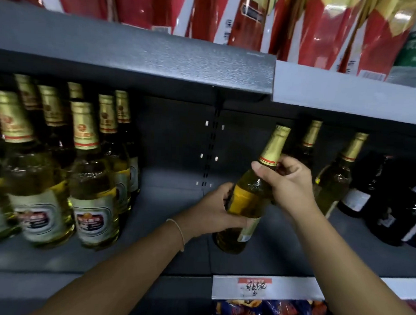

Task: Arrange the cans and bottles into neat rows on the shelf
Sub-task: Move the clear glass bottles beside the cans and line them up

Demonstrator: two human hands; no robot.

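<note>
On the grey metal shelf [165, 257], gold-foil-necked beer bottles [60, 175] stand in rows at left; two more [331, 183] stand right, dark glass bottles [389, 203] beyond them.

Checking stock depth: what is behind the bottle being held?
Behind the held bottle stand two more gold-necked bottles and the dark back panel. The right hand covers their lower parts.

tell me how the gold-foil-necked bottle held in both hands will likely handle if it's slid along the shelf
The clear glass bottle of yellow liquid with gold foil neck looks full, so probably heavy. It's tall and narrow, so pushing high may tip it. Glass is likely slick and breakable.
</note>
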